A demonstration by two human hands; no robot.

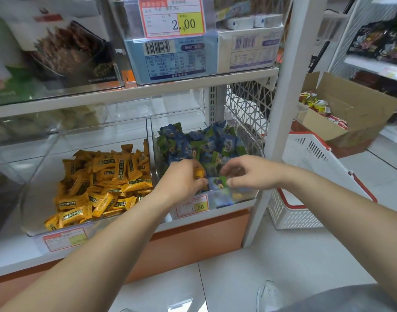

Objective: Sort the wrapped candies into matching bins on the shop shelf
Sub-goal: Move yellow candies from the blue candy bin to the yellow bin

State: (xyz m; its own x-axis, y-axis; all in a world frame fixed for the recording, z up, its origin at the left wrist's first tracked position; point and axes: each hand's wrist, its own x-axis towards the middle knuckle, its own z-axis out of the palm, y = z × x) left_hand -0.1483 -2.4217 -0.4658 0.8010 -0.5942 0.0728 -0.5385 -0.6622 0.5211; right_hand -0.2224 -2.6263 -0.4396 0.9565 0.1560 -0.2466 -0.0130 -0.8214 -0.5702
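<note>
Reaching left hand point(181, 180): inside the right-hand clear plastic bin point(184, 117), fingers curled and clamped on a yellow wrapped candy point(198, 173).
Right hand point(249, 171): in the same bin, thumb and fingers pinched together on a blue-and-green wrapped candy point(217, 183), just right of the left fingers.
Blue and green candy heap point(193, 143): piled behind both sets of fingers.
Yellow candy heap point(98, 176): in the neighbouring clear plastic bin point(46, 172), left of the left fingers, apart from them.
Red-bordered price tag point(193, 207): on the bin front, below the fingers.
White plastic basket with red handles point(305, 158): on the floor, right of the right fingers.
</note>
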